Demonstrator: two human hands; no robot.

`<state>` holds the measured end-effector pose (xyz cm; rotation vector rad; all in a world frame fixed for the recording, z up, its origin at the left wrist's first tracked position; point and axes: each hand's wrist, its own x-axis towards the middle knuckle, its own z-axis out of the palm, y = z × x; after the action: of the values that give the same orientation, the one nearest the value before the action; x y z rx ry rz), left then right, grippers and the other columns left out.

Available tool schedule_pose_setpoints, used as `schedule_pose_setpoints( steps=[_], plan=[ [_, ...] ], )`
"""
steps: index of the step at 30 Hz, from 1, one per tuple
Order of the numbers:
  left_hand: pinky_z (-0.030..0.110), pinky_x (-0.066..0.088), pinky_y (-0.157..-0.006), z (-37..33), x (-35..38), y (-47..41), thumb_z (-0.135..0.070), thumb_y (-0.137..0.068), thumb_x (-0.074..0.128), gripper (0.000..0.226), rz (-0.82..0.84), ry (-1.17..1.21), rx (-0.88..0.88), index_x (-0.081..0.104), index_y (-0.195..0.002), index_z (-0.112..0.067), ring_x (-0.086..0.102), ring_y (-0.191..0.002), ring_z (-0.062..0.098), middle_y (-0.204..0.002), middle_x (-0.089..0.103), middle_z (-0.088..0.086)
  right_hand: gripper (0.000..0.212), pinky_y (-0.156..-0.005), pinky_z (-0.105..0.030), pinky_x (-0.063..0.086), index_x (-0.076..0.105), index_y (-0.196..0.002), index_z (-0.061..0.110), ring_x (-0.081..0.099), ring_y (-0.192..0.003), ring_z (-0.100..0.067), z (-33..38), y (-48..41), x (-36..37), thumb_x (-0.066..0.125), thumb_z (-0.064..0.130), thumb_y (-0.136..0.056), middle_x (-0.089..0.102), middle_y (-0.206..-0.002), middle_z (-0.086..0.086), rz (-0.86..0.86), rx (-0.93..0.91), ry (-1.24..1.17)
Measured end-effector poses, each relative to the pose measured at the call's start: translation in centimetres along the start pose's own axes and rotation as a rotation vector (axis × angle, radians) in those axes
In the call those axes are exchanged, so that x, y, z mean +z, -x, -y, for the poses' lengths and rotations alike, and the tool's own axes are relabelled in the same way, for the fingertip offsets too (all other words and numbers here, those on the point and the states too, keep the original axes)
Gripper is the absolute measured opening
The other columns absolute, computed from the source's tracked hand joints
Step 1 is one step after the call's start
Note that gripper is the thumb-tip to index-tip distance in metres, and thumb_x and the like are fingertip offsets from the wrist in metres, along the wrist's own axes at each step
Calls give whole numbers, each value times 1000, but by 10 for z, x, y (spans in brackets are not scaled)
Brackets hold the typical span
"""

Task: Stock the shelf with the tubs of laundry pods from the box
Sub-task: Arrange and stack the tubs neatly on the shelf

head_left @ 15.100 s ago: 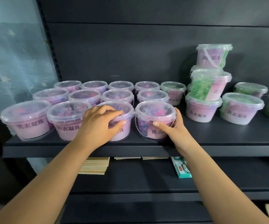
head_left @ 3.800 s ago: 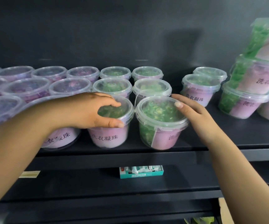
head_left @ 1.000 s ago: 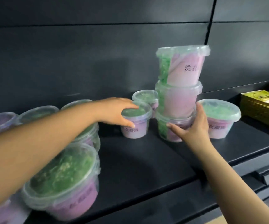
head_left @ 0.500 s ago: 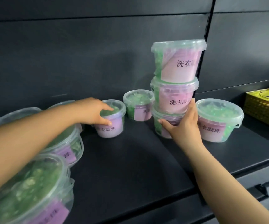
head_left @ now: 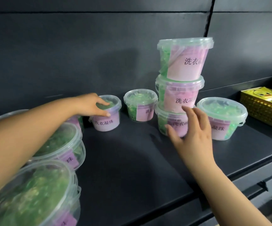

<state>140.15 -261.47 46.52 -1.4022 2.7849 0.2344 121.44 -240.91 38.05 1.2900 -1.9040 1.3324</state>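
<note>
Left fingers [head_left: 100, 101] are curled down over the lid of the small tub [head_left: 106, 121], with the thumb [head_left: 105, 113] pressed on its front just under the rim, so I read the left hand [head_left: 89, 106] as gripping that tub from above. The tub stands upright on the shelf [head_left: 132, 160] near the back panel [head_left: 66, 54], pink label facing me.

Right fingers [head_left: 197, 116] are spread and fairly straight, laid on the front of the bottom tub [head_left: 163, 123]. The index tip reaches the base of the middle tub [head_left: 179, 93] and the thumb [head_left: 171, 130] is on the bottom tub's left front. I call the right hand [head_left: 192, 132] a flat touch, not a wrap.

The bottom and middle tubs and the top tub [head_left: 184, 59] form a three-high stack, all holding green pods, and the top one sits slightly off to the right.

The back tub [head_left: 140, 105] stands between the small tub and the stack, apart from both. The right tub [head_left: 221, 118] is just beside the stack, partly behind my right hand.

The near tubs [head_left: 58, 144] crowd the left edge under my left forearm, blurred. A yellow basket [head_left: 262, 110] sits far right on the neighbouring shelf section.
</note>
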Motion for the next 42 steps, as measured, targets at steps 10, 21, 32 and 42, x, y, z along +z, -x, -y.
schedule_pose_setpoints(
  steps=[10, 21, 32, 42],
  plan=[
    [31, 26, -111, 15, 0, 5, -54, -83, 52, 60, -10, -19, 63, 39, -137, -31, 32, -135, 22, -145, 35, 1, 69, -113, -42, 18, 7, -145, -1, 3, -144, -33, 68, -74, 83, 47, 23, -94, -2, -155, -22, 911, -55, 353],
    [26, 23, -109, 32, 7, 5, -46, -83, 57, 53, -62, 89, 130, 50, -131, -24, 34, -134, 17, -144, 39, 1, 26, -67, -25, 35, 65, -106, 10, 60, -95, -28, 65, -79, 81, 47, 21, -91, 67, -103, -11, 729, -284, 454],
    [25, 24, -106, 34, 7, 5, -43, -84, 58, 51, -85, 106, 157, 52, -129, -21, 36, -132, 19, -141, 43, 5, 33, -100, -31, 40, 66, -115, 17, 58, -115, -22, 37, -67, 47, 68, 20, -82, 64, -123, -5, 738, -270, 71],
    [27, 27, -106, 27, 10, 9, -48, -83, 55, 53, -111, 52, 144, 52, -130, -22, 38, -130, 20, -138, 46, 5, 51, -104, -35, 32, 66, -112, 20, 47, -117, -11, 50, -12, 21, 65, 45, -68, 57, -126, -4, 572, -422, -270]
  ],
)
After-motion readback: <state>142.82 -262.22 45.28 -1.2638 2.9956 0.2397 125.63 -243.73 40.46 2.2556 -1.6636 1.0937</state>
